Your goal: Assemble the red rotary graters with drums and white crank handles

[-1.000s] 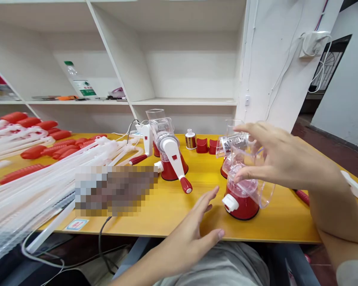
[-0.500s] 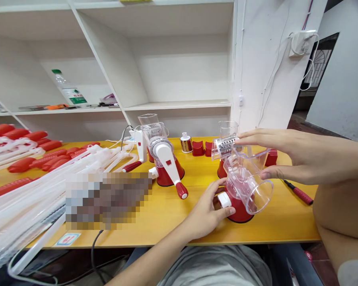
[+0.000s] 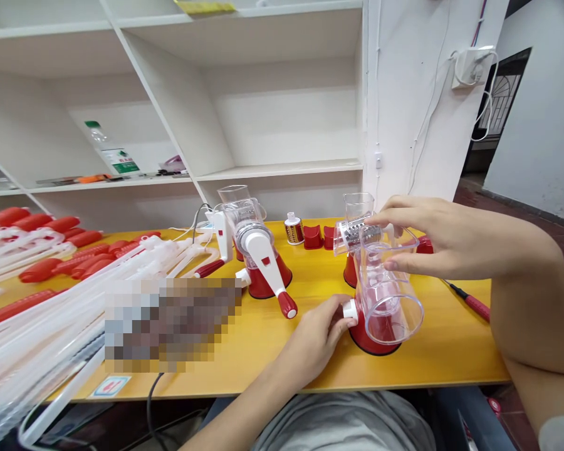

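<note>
In front of me stands a rotary grater's red base (image 3: 376,338) with a clear plastic housing (image 3: 395,313) on it, its round opening facing me. My left hand (image 3: 317,332) pinches the white knob (image 3: 350,309) on the base's left side between thumb and fingers. Over the housing's upright hopper, my right hand (image 3: 427,241) reaches from the right, thumb on the near side and fingers across the top. No crank or drum shows in this housing. Close behind, a second grater has a metal drum (image 3: 357,233) inside its clear housing, near my right fingertips.
A grater with a white crank (image 3: 263,257) stands left of centre. A loose drum (image 3: 293,228) and red pieces (image 3: 313,237) lie behind. White parts with red handles (image 3: 91,260) cover the left, beside a blurred patch. A red-handled tool (image 3: 474,307) lies right.
The clear housing has turned so its round opening faces me more squarely. My right hand has shifted slightly left with it. My left fingers have closed in on the white knob.
</note>
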Action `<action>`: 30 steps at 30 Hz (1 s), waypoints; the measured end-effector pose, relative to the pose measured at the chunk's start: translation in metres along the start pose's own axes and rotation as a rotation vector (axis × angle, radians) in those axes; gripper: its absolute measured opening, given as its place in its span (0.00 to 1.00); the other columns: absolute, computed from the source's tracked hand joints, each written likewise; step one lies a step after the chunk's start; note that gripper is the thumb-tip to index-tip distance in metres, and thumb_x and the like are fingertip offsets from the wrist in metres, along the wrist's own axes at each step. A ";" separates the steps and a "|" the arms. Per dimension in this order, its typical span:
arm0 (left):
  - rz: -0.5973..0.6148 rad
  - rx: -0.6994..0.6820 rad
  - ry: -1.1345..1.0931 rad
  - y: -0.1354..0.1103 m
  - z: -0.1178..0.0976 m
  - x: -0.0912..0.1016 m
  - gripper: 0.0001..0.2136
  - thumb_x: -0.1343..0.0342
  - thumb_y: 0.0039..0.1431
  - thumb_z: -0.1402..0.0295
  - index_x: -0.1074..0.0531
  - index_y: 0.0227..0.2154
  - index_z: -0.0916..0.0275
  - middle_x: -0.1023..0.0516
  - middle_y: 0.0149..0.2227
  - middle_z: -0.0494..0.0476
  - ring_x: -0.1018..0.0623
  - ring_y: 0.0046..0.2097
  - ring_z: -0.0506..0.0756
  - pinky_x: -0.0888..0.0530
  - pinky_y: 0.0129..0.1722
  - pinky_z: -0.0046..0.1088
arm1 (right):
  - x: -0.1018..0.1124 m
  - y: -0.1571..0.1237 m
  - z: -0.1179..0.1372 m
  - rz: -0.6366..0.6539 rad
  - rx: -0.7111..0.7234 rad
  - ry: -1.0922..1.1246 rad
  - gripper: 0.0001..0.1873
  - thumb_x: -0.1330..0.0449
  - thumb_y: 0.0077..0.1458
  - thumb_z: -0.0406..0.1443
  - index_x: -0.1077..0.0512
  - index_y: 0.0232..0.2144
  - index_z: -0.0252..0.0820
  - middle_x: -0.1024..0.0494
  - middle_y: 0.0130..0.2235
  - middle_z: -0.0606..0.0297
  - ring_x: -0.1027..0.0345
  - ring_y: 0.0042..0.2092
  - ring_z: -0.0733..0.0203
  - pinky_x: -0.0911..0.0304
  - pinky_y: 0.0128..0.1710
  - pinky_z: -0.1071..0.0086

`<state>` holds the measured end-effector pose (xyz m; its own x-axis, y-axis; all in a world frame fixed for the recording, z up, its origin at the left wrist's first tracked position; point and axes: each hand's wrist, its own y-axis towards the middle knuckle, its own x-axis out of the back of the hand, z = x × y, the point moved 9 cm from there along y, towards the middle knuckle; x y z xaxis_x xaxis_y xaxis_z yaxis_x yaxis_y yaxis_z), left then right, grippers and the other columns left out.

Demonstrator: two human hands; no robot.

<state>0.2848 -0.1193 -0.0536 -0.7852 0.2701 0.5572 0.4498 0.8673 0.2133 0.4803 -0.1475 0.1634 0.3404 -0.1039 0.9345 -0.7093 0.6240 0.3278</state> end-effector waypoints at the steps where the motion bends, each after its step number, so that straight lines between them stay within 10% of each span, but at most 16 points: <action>1: 0.009 0.003 0.049 0.000 -0.002 0.001 0.11 0.43 0.82 0.59 0.22 0.53 0.59 0.10 0.51 0.64 0.13 0.55 0.67 0.22 0.58 0.42 | 0.000 0.000 0.000 0.002 0.000 0.000 0.37 0.36 0.78 0.55 0.23 0.78 0.45 0.17 0.69 0.48 0.18 0.65 0.37 0.25 0.69 0.42; 15: -0.007 0.080 0.146 0.000 -0.005 0.000 0.17 0.52 0.84 0.52 0.26 0.45 0.57 0.16 0.38 0.60 0.17 0.40 0.62 0.30 0.42 0.36 | -0.002 0.001 -0.002 0.008 -0.007 0.007 0.35 0.36 0.77 0.54 0.21 0.75 0.45 0.17 0.69 0.49 0.18 0.64 0.38 0.26 0.67 0.46; 20: 0.134 0.328 -0.150 -0.003 0.016 -0.011 0.33 0.55 0.78 0.29 0.29 0.42 0.58 0.24 0.27 0.49 0.31 0.20 0.51 0.38 0.21 0.29 | -0.001 0.000 -0.004 0.012 -0.011 0.027 0.32 0.34 0.75 0.55 0.18 0.71 0.44 0.15 0.64 0.49 0.16 0.56 0.42 0.23 0.62 0.48; 25: 0.309 0.499 -0.349 -0.008 0.023 -0.024 0.35 0.41 0.70 0.29 0.32 0.56 0.57 0.19 0.27 0.47 0.29 0.17 0.50 0.39 0.15 0.23 | -0.001 0.000 -0.004 0.021 -0.002 0.025 0.33 0.35 0.76 0.54 0.20 0.71 0.41 0.15 0.63 0.48 0.17 0.55 0.42 0.24 0.63 0.47; 30: 0.240 0.511 -0.548 -0.005 0.020 -0.020 0.38 0.23 0.57 0.33 0.33 0.50 0.57 0.14 0.34 0.49 0.23 0.20 0.48 0.29 0.18 0.22 | -0.003 0.000 -0.006 0.026 0.002 0.007 0.35 0.35 0.77 0.56 0.21 0.73 0.43 0.15 0.64 0.49 0.17 0.56 0.44 0.23 0.61 0.50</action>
<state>0.2893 -0.1199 -0.0818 -0.8493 0.5266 0.0382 0.4862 0.8082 -0.3324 0.4835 -0.1428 0.1600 0.3258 -0.0820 0.9419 -0.7194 0.6249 0.3032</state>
